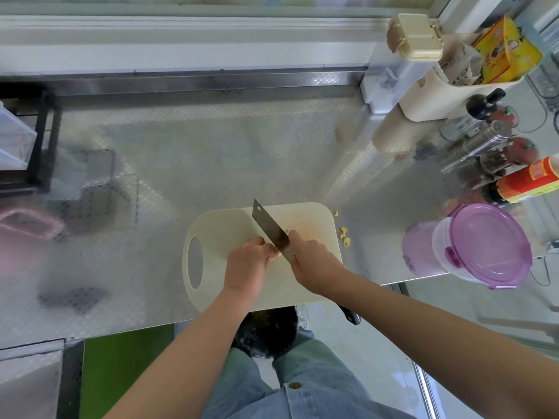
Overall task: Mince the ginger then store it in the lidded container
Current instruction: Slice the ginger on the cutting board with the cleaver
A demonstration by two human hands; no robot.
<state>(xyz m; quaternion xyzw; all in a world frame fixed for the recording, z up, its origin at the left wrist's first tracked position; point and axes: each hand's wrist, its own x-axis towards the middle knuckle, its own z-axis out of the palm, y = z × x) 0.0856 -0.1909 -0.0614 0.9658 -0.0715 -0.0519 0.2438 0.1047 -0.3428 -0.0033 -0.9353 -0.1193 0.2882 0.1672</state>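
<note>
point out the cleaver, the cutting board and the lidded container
cleaver [270, 228]: head view, middle of the blade
cutting board [220, 228]: head view, bare part left of the blade
lidded container [487, 241]: head view, centre of its purple lid

Both bare forearms reach forward from the bottom of the view and converge toward the middle, sleeves not visible. The left hand [246, 263] lies knuckles-up, its fingers curled under and their tips pinning a small pale-yellow piece of ginger [277, 254]. The right hand [314, 261], just beside it, grips a broad rectangular steel cleaver [270, 229] near the blade's heel, forefinger stretched along the blade's side.
</note>
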